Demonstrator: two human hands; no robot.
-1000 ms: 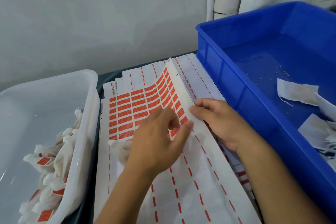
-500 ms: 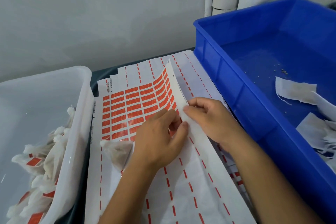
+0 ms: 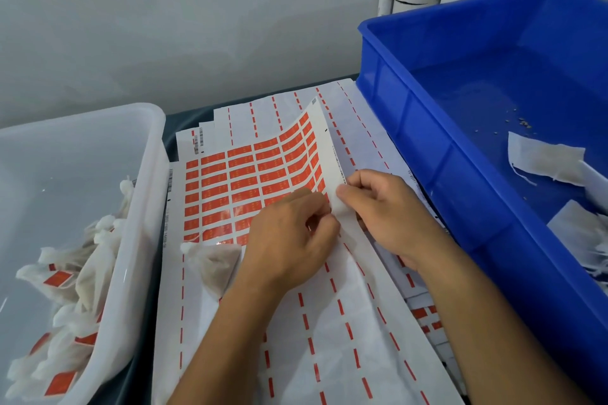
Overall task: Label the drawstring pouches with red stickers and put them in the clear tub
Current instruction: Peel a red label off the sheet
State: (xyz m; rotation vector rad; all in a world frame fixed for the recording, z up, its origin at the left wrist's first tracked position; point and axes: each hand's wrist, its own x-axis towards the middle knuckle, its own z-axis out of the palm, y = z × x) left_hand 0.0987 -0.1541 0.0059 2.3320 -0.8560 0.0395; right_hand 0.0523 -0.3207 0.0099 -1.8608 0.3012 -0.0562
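Pinching the sticker sheet (image 3: 263,174) edge – right hand (image 3: 391,210), left hand (image 3: 289,240) fingers curled at a sticker, pouch (image 3: 214,261) beside.

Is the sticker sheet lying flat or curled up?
Curled: the sticker sheet bends upward at its right edge, pinched there by the right hand.

No words or numbers can be read. The red stickers (image 3: 250,181) carry pale print too small to make out, and the sticker sheet (image 3: 197,154) bears barcodes at its far-left corner and left edge, their digits blurred.
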